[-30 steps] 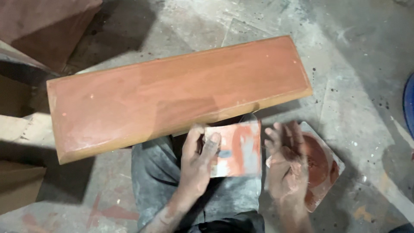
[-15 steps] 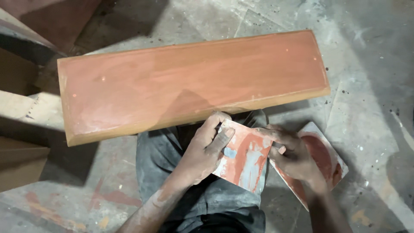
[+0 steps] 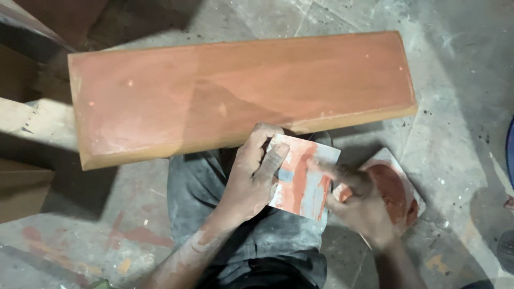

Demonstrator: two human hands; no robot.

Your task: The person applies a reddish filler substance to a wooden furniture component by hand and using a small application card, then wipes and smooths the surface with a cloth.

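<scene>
A long reddish-brown wooden board [image 3: 241,91] lies across my lap, slanting slightly down to the left. My left hand [image 3: 251,176] grips a small grey card smeared with red-brown paste [image 3: 302,179] by its left edge, just below the board's near edge. My right hand [image 3: 358,200] has its fingers on the card's right side. Under that hand, on the concrete floor, lies a square tile carrying a patch of red-brown paste [image 3: 393,192].
My knee in dusty grey trousers [image 3: 203,182] is under the board. Pale planks [image 3: 32,123] and brown boards [image 3: 21,187] sit at the left. A blue object [image 3: 510,150] shows at the right edge. The concrete floor [image 3: 460,80] is stained.
The right hand left the paste tile and came to the card's right side. The left hand tilted the card and kept hold of it. The view shifted slightly.
</scene>
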